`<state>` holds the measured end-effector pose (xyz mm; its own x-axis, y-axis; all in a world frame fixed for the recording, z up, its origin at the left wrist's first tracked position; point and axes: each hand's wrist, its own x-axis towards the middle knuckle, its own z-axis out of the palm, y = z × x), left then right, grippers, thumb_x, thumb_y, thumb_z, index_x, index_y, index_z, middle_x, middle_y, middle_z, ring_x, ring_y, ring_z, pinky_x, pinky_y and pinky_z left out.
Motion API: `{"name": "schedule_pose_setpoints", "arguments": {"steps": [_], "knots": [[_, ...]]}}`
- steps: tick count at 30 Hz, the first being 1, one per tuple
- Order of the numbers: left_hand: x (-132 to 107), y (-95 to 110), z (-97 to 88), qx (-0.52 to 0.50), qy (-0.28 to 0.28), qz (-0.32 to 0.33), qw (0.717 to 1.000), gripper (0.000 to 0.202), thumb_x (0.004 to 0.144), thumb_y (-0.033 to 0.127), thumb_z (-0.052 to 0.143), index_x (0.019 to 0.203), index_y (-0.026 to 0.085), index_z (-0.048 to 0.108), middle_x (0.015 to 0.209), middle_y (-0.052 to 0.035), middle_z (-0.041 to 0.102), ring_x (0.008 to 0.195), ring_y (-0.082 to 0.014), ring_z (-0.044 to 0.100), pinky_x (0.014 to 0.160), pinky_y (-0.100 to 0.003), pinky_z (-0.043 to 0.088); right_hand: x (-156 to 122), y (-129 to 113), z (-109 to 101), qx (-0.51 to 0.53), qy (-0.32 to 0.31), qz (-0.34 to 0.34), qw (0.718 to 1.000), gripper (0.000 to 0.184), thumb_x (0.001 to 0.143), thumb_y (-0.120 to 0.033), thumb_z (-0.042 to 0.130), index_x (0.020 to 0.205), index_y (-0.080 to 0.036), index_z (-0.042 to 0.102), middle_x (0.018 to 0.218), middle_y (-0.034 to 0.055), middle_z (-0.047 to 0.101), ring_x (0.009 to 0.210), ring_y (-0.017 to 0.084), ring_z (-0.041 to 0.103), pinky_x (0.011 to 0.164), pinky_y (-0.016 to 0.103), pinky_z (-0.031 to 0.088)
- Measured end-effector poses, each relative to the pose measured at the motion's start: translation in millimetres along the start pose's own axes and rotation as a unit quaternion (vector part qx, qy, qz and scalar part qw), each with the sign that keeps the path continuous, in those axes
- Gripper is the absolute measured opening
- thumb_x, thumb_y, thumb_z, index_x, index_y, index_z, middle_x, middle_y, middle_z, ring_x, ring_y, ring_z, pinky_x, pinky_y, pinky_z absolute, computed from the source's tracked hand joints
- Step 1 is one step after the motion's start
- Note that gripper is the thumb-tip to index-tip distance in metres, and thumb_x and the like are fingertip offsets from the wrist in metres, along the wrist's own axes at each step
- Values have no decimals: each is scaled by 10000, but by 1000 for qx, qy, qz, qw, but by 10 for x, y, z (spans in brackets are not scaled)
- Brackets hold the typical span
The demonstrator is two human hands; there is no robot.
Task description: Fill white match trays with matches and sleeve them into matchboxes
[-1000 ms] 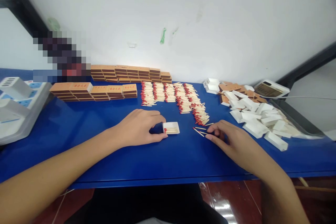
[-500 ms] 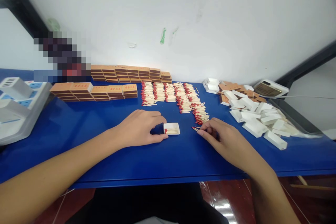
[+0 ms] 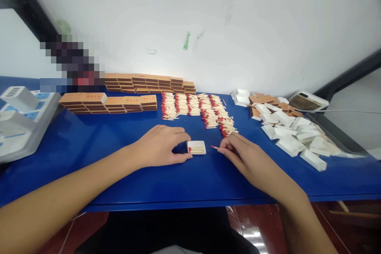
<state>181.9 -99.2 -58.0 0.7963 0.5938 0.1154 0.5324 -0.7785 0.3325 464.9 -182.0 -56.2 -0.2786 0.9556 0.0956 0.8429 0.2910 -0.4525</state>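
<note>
White tray [image 3: 197, 143]: on the blue table [image 3: 154, 188], open side up, long axis running left to right.
Matches in the tray [image 3: 197, 151]: lengthwise along it, red heads to the left.
Left hand [image 3: 159, 145]: thumb and fingers around the tray's left end.
Right hand [image 3: 245, 152]: fingertips pinched narrow on the held matches [image 3: 215, 148]; how many, I cannot tell.
Held matches: just right of the tray, red heads pointing left toward it.
</note>
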Motion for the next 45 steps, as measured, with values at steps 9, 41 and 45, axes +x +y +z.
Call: {"name": "schedule_pose_setpoints", "arguments": {"steps": [9,41,45], "knots": [[-17,-10,31,14,2,18,1000,289,962,466,691,1092,212,729,911,19,692,737,-139,628,629,-294,361,335,-359,151,-83,-27,-126,988,101,1092,-230,531,1015,-211,593,1014,49,655,874,215,657,740,334,474],[-5,15,17,2,-6,11,1000,299,965,470,683,1120,220,736,912,16,699,734,-138,633,638,-291,375,218,-372,304,-68,23,-85,994,162,1104,-239,465,1038,-222,611,1024,58,672,864,210,673,739,343,509],[-9,4,6,7,-9,9,1000,295,974,469,679,1146,236,736,922,18,702,724,-133,624,627,-290,361,72,1,56,-40,87,-31,995,188,1094,-331,503,1035,-238,655,961,60,668,840,220,652,753,363,503]]}}
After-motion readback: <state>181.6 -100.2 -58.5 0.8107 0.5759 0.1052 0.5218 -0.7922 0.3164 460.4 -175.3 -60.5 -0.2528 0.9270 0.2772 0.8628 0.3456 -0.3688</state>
